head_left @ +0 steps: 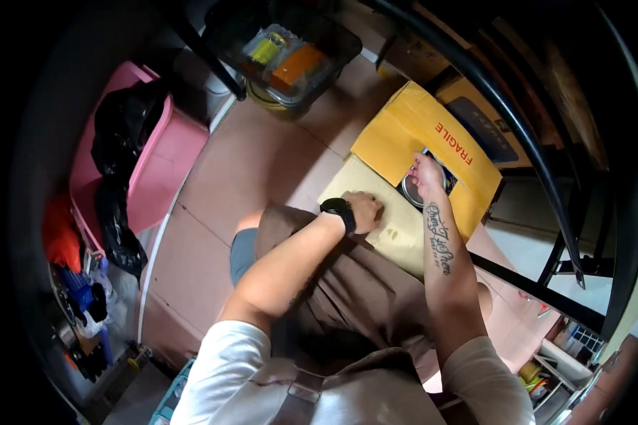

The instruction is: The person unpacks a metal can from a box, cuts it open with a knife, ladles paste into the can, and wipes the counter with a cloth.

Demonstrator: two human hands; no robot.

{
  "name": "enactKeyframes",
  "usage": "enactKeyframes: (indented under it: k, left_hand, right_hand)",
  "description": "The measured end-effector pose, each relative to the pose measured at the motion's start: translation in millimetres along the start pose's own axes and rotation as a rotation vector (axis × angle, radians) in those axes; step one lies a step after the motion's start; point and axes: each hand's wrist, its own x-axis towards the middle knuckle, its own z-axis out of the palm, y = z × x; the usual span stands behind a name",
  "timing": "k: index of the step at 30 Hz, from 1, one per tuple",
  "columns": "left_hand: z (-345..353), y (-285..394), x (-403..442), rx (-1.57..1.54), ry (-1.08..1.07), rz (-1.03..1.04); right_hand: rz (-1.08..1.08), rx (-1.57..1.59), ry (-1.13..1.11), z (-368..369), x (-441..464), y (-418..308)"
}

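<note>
A yellow cardboard box with FRAGILE printed in red stands open before me, its pale flap folded out toward my lap. On that flap rests my left hand, a black watch at its wrist. Its fingers are curled under, so what they may hold is hidden. My right hand reaches into the box opening. Its bent fingers close on the rim of a round metal-edged tin, which is partly covered by the hand and the box.
A dark plastic tub holding yellow and orange packs stands at the top. To the left is a pink bin with a black bag over it. A black metal frame arches on the right. More cardboard lies behind the box.
</note>
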Motion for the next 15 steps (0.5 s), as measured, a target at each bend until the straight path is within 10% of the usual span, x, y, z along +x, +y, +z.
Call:
enactKeyframes:
  k: [5, 9, 15]
  left_hand:
    - [-31, -11, -15, 0.009, 0.849, 0.237]
    - [-63, -23, -17, -0.176, 1.135, 0.101]
    - [-60, -31, -19, -0.345, 0.921, -0.039]
  right_hand:
    - [-0.216, 0.266, -0.224, 4, 4, -23]
    - [-0.308, 0.305, -0.477, 13, -46, -64]
    - [-0.259, -0.220, -0.051, -20, -15, -23]
